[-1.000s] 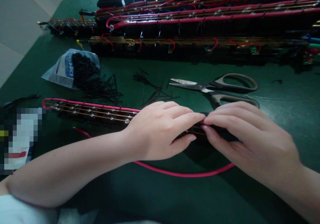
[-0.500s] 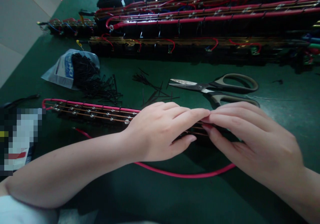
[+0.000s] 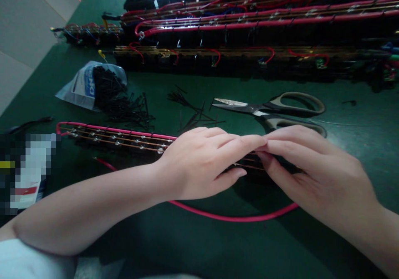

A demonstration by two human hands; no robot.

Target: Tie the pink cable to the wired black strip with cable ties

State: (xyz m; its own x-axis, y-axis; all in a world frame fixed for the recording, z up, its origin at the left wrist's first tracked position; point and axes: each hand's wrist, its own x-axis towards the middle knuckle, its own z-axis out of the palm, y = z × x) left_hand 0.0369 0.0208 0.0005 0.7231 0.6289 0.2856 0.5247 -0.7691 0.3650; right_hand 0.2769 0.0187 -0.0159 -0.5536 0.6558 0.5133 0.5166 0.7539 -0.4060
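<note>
In the head view, a long black strip (image 3: 116, 138) with copper-coloured wires lies on the green table (image 3: 218, 245), running from the left to beneath both hands; a pinkish-red cable (image 3: 124, 132) follows its far edge; the left hand (image 3: 202, 162) lies flat across the strip, index finger stretched to meet the right fingertips, thumb standing apart; its other fingertips are hidden, so whether its grip holds the strip I cannot tell; the right hand (image 3: 321, 171) has a narrow grip, thumb and fingertips close together at the strip, though what lies between them I cannot tell; a red cable loop (image 3: 230, 218) curves on the near side of the hands; beyond the strip are an open plastic bag (image 3: 82, 87) spilling black ties (image 3: 127, 108), a few loose ties (image 3: 177, 97) and scissors (image 3: 257, 113) with parted blades, just beyond the right hand; farther back lie more wired strips (image 3: 218, 24).
</note>
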